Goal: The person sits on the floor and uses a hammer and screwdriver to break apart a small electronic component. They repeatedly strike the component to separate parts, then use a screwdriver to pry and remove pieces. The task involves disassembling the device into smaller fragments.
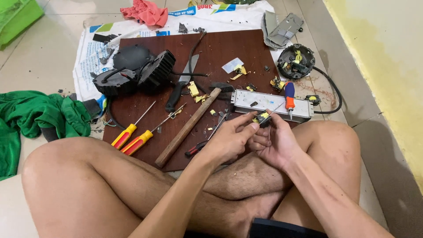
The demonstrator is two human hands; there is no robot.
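Both hands, left (229,141) and right (275,143), pinch a small black-and-yellow part (263,118), its shape half hidden by fingers.

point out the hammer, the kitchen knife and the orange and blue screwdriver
hammer (187,128), head view, middle of its wooden handle
kitchen knife (175,95), head view, its black handle
orange and blue screwdriver (289,98), head view, its handle

The small component (263,118) is black with yellow tape on it, like a little transformer. It is held up in the air between the fingertips of 2 hands, in front of the crossed legs and just near the long grey metal box (271,104). Most of its body is hidden by fingers.
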